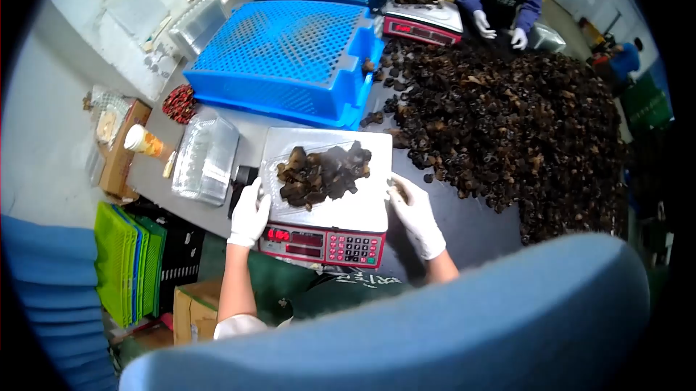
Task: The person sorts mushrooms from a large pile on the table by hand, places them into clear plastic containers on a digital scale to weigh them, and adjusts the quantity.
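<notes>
For a clean reading on the digital scale, I'd keep fingers off its pan and wait for the digits to settle. Left hand is loosely spread at the scale's left edge; right hand is at its right edge, can't tell if it's pinching anything. The dark mushroom-like pieces sit on the scale, long axis left-right, right end slightly farther back, no obvious front.
</notes>
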A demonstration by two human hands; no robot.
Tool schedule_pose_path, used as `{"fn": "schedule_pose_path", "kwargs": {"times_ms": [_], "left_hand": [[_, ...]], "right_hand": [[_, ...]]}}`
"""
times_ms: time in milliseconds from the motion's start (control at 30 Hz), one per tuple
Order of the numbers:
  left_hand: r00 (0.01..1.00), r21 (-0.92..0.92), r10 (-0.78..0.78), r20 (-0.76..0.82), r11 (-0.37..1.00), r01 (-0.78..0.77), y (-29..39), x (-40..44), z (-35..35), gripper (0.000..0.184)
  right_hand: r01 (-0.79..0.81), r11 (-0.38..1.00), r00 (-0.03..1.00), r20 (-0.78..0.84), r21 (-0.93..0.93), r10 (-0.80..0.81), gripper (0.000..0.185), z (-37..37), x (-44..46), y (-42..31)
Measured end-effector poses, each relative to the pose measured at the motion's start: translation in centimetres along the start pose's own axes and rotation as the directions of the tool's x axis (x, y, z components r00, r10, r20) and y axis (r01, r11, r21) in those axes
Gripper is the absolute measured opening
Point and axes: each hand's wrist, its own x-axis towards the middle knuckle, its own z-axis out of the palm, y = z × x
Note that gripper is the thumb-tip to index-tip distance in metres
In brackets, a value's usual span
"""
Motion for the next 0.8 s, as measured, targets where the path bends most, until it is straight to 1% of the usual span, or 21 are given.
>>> {"fn": "schedule_pose_path", "kwargs": {"times_ms": [67, 133, 167, 200, 233, 267, 333, 367, 400, 433, 467, 500, 533, 567, 600, 667, 700, 733, 767, 800], "left_hand": [[0.999, 0.032, -0.025, 0.024, 0.999, 0.024, 0.1, 0.2, 0.3, 0.049], [1.0, 0.003, 0.004, -0.016, 1.0, -0.004, -1.1, 0.4, 1.2, 0.051], [0.999, -0.046, -0.053, 0.007, 0.997, 0.054, -1.3, 0.7, 1.4, 0.052], [0.993, -0.092, -0.114, 0.032, 0.989, 0.117, -1.6, 0.9, 1.5, 0.052], [0.991, -0.141, -0.127, 0.041, 0.981, 0.131, -3.4, 1.1, 2.3, 0.049], [0.991, -0.149, -0.127, 0.035, 0.98, 0.131, -3.5, 1.2, 2.4, 0.049], [0.964, -0.409, -0.194, 0.182, 0.876, 0.254, -3.0, 1.6, 2.1, 0.045], [0.945, -0.559, -0.242, 0.222, 0.762, 0.326, -2.1, 1.7, 1.9, 0.044], [0.948, -0.569, -0.239, 0.21, 0.759, 0.318, -1.5, 2.0, 1.6, 0.044], [0.945, -0.599, -0.247, 0.213, 0.731, 0.326, -1.2, 2.4, 1.3, 0.043], [0.943, -0.629, -0.253, 0.217, 0.703, 0.333, -1.1, 2.9, 1.0, 0.043], [0.949, -0.646, -0.235, 0.212, 0.695, 0.316, -1.1, 3.7, 0.7, 0.041], [0.964, -0.67, -0.192, 0.185, 0.692, 0.267, -1.1, 4.6, 0.4, 0.04], [0.966, -0.697, -0.198, 0.167, 0.669, 0.258, -1.1, 5.6, 0.2, 0.041], [0.968, -0.723, -0.203, 0.148, 0.646, 0.246, -0.7, 6.9, -0.2, 0.042], [0.982, -0.731, -0.167, 0.09, 0.659, 0.179, -1.2, 9.9, -0.5, 0.043], [0.98, -0.758, -0.179, 0.089, 0.626, 0.183, -1.6, 11.5, -0.5, 0.044], [0.978, -0.784, -0.19, 0.087, 0.593, 0.185, -2.0, 13.1, -0.4, 0.044], [0.984, -0.785, -0.171, 0.052, 0.602, 0.146, -2.3, 14.8, -0.3, 0.043], [0.983, -0.776, -0.181, 0.035, 0.614, 0.141, -2.2, 16.2, -0.3, 0.042]], "right_hand": [[-0.097, 0.978, 0.993, 0.046, -0.184, 0.107, 0.044, 0.3, 1.1, -1.3], [-0.112, 0.939, 0.985, 0.087, -0.326, 0.147, 0.048, 0.7, 2.0, -2.4], [-0.122, 0.922, 0.979, 0.109, -0.367, 0.173, 0.048, 1.0, 2.5, -2.5], [-0.139, 0.913, 0.966, 0.151, -0.383, 0.21, 0.048, 1.2, 2.8, -2.7], [-0.142, 0.917, 0.965, 0.156, -0.372, 0.212, 0.049, 1.3, 3.0, -2.6], [-0.144, 0.922, 0.963, 0.163, -0.36, 0.214, 0.049, 1.5, 3.1, -2.5], [-0.123, 0.921, 0.963, 0.181, -0.369, 0.201, 0.048, 1.7, 3.2, -1.9], [-0.118, 0.95, 0.972, 0.162, -0.29, 0.17, 0.047, 2.0, 3.2, -0.9], [-0.105, 0.973, 0.981, 0.14, -0.208, 0.135, 0.047, 2.4, 3.6, -0.7], [-0.197, 0.98, 0.966, 0.175, 0.007, 0.192, 0.041, 2.7, 4.0, -0.6], [-0.181, 0.983, 0.968, 0.176, 0.001, 0.178, 0.041, 2.7, 4.8, -0.4], [-0.214, 0.963, 0.964, 0.193, 0.164, 0.181, 0.036, 2.5, 5.6, -1.7], [-0.246, 0.915, 0.96, 0.214, 0.321, 0.183, 0.031, 2.3, 6.5, -3.0], [-0.292, 0.899, 0.942, 0.26, 0.325, 0.212, 0.033, 2.1, 7.9, -4.0], [-0.182, 0.93, 0.97, 0.212, 0.321, 0.116, 0.032, 2.3, 9.4, -3.9], [-0.151, 0.962, 0.978, 0.173, 0.228, 0.113, 0.03, 2.6, 12.8, -4.4], [-0.081, 0.959, 0.989, 0.14, 0.272, 0.044, 0.029, 3.0, 14.7, -5.0], [-0.11, 0.947, 0.982, 0.183, 0.302, 0.056, 0.03, 3.0, 16.5, -5.1], [-0.112, 0.951, 0.982, 0.181, 0.287, 0.061, 0.03, 3.3, 18.2, -5.4], [-0.112, 0.955, 0.982, 0.178, 0.273, 0.064, 0.031, 3.6, 19.8, -5.5]]}}
